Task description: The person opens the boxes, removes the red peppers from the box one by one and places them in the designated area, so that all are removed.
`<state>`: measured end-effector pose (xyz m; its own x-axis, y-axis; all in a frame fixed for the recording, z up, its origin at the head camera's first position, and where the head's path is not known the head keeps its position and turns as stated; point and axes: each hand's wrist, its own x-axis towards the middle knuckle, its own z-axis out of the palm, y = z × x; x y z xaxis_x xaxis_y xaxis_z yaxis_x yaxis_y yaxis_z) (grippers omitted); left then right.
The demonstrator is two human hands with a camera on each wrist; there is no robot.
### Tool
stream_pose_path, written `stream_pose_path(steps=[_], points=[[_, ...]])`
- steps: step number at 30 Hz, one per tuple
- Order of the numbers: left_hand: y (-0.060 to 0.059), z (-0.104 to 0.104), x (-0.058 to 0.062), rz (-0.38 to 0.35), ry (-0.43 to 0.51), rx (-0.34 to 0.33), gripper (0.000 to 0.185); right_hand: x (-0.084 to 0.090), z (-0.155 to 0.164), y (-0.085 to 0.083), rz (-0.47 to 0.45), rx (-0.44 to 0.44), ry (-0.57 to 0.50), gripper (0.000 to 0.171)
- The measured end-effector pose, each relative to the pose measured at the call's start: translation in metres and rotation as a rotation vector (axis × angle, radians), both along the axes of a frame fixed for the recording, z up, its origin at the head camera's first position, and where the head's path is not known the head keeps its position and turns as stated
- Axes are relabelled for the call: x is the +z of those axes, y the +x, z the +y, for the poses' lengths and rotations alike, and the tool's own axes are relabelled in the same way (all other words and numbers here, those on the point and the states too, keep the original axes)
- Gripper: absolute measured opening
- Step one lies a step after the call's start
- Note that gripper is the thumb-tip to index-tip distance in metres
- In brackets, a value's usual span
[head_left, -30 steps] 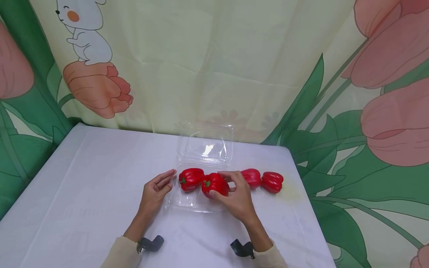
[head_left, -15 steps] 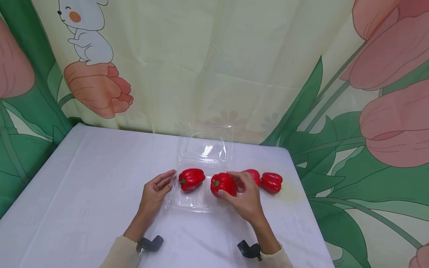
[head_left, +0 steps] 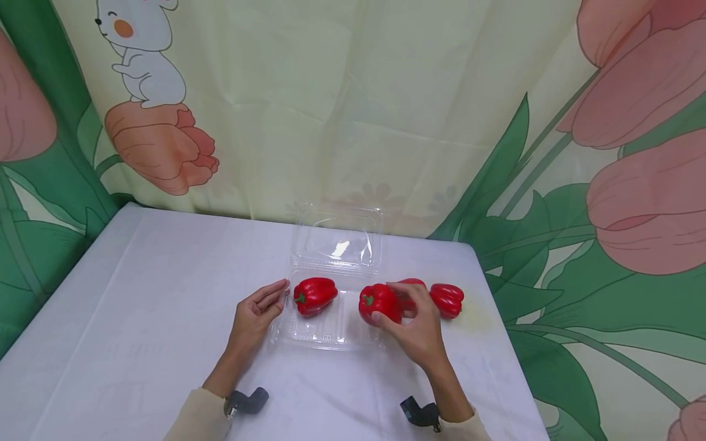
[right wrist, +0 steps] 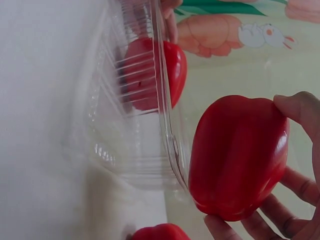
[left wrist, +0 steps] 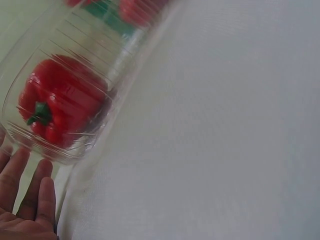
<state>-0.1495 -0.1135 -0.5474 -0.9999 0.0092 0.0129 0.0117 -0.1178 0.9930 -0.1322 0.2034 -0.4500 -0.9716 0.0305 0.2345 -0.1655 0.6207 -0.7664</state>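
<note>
Head view: clear container [head_left: 325, 334], lid raised; red pepper [head_left: 315, 296] inside, toward its left end; second pepper [head_left: 379, 303], gripped by the right hand [head_left: 417, 321], at its right edge; left hand [head_left: 254, 317], fingers extended, at its left edge.

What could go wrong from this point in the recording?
The right hand pinches a glossy pepper, which might slip. Held close to the right end of the clear container, it could catch the edge and shift everything. The farthest-right pepper, on the table beside that hand, might get nudged and roll.
</note>
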Motion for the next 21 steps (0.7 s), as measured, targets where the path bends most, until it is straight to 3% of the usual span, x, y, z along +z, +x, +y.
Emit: stream_pose_path(steps=[21], points=[[0.0, -0.001, -0.001, 0.013, 0.005, -0.006, 0.044, -0.002, 0.029, 0.013, 0.021, -0.095, 0.058, 0.082]])
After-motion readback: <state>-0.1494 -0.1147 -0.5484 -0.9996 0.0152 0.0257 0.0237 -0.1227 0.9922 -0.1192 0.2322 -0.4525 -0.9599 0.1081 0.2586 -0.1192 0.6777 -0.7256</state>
